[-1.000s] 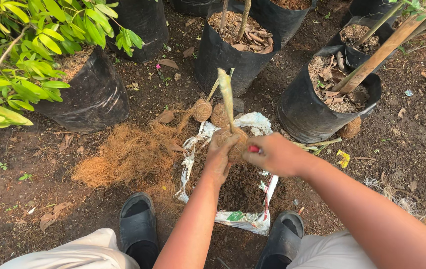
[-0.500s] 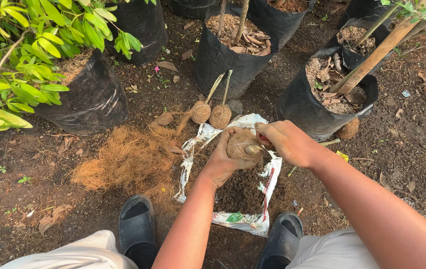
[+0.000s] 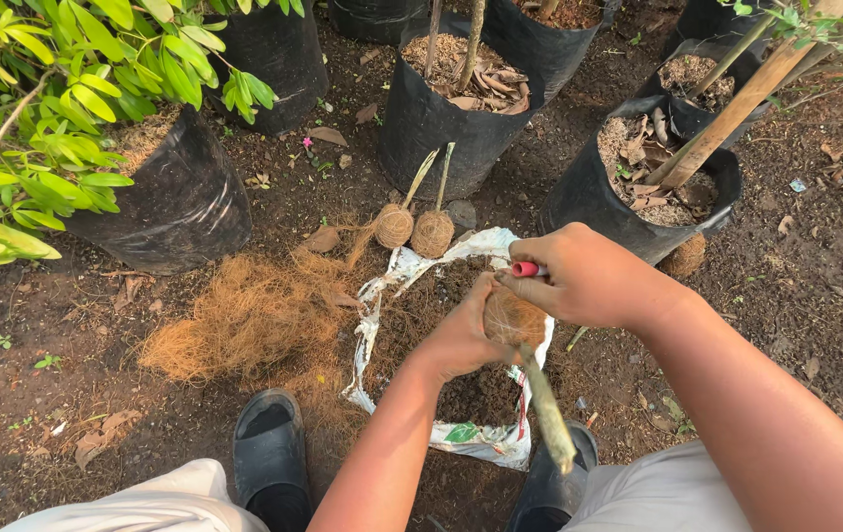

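Bare dark soil of a plant nursery fills the view, ringed by black plastic grow bags [image 3: 461, 113] holding young trees. At the centre of the ground lies a torn white plastic sack [image 3: 397, 286] spread open with dark potting mix on it, and a loose heap of brown coconut fibre [image 3: 244, 315] sits at its left edge.

Your left hand [image 3: 461, 340] is curled around a fibre-wrapped root ball [image 3: 515, 320] held just above the sack, its green stem [image 3: 547, 414] pointing down toward your feet. Your right hand [image 3: 589, 281] is closed on a small red-handled tool [image 3: 528, 269] touching the ball's top. Two finished fibre balls [image 3: 413, 229] stand at the sack's far edge.

You appear to be in the wrapping step; the next move likely needs a steady grip while binding the fibre.
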